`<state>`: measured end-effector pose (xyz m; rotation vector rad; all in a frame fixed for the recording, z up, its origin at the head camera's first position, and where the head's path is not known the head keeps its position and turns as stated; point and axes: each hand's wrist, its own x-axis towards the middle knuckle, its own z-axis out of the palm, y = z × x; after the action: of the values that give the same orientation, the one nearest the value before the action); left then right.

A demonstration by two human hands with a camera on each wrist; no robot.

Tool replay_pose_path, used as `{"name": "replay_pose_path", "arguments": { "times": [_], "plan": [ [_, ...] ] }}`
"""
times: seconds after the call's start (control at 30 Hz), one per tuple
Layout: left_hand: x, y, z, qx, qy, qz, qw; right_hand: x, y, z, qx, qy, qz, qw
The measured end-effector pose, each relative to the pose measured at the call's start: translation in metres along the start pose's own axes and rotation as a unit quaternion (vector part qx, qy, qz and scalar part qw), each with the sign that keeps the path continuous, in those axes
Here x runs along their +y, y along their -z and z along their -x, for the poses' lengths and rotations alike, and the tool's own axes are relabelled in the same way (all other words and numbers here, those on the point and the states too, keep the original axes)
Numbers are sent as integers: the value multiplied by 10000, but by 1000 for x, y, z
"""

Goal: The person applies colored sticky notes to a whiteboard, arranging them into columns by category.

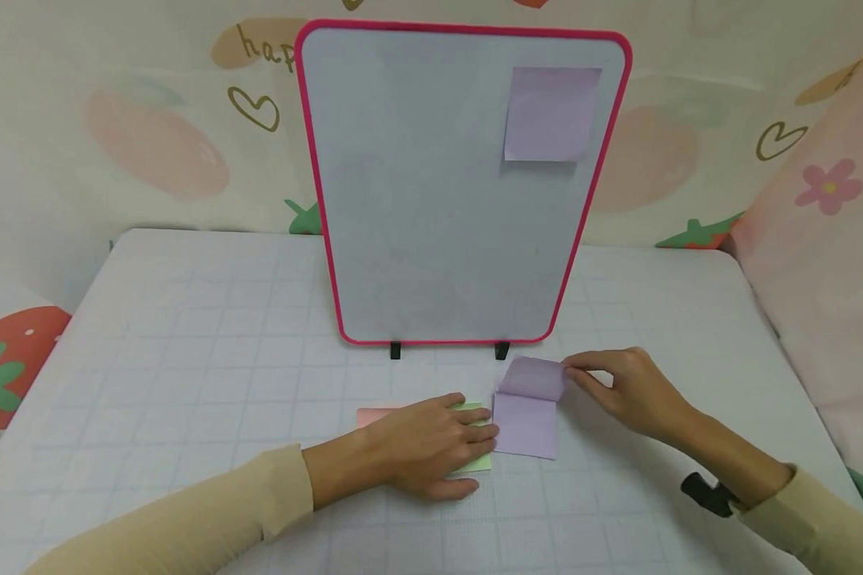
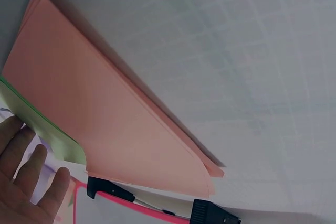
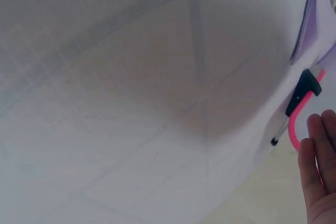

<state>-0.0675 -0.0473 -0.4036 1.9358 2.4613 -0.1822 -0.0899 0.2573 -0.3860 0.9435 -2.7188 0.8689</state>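
Observation:
A purple sticky-note pad lies on the table in front of the whiteboard. My right hand pinches the top purple sheet at its far edge and curls it up off the pad. My left hand lies flat with straight fingers on a green pad, fingertips at the purple pad's left edge. A pink pad lies to the left of the green pad. One purple note sticks at the whiteboard's upper right.
The pink-framed whiteboard stands on two black feet at the middle of the gridded table. A patterned cloth wall rises behind and at the right side. A black wrist strap shows on my right sleeve.

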Motion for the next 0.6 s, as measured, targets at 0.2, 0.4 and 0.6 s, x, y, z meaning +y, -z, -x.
{"name": "replay_pose_path", "arguments": {
  "times": [0.2, 0.4, 0.6],
  "plan": [
    [1, 1, 0, -19, 3, 20, 10000, 1, 3, -3, 36, -174, 31, 9998],
    [1, 1, 0, -41, -1, 8, 10000, 2, 9, -13, 345, 44, 78, 9994],
    [1, 2, 1, -56, 1, 123, 9999, -2, 18, -26, 560, 413, 85, 9975]
  ]
}}
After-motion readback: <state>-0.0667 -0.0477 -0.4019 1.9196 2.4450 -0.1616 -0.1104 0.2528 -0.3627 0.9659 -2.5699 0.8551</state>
